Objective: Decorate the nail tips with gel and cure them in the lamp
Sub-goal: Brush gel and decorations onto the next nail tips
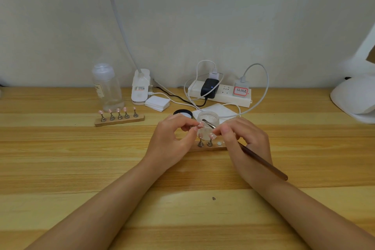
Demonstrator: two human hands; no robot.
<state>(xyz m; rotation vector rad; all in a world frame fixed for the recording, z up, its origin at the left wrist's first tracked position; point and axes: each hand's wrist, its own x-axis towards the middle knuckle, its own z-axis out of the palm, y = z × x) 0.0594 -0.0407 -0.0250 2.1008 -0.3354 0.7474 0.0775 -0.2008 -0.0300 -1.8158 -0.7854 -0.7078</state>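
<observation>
We saw both bare hands meeting over the pale striped wooden worktop [81, 168], just in front of a small frosted clear jar [208, 122] that stood open, its black round lid [183, 113] lying beside it to the left. The left hand [172, 142] was curled, its thumb and forefinger pinching a small pink nail tip [200, 125] raised in front of the jar. The right hand [246, 144] was closed round a slim brown-handled gel brush [263, 163], held like a pen, with the handle running back over the wrist and the metal ferrule and bristle end reaching up to the pinched nail tip; whether the bristles touched it we could not tell. Directly below the fingers lay a short wooden holder strip [211, 148] partly hidden by both hands, with two pink tips on small metal stands showing on it and a bare round white pad beside them. Well to the left, nearer the wall, a second wooden holder strip [119, 121] carried five stands in a row, with pink tips visible on at least four of them. Behind that stood a tall clear plastic bottle [107, 87] and a white clip-on lamp base [140, 87] with a stack of white square pads [157, 103] next to it. A white power strip [220, 93] with plugged adapters lay against the wall, and the white domed curing lamp [354, 97] sat at the far right edge, well apart from the hands.
</observation>
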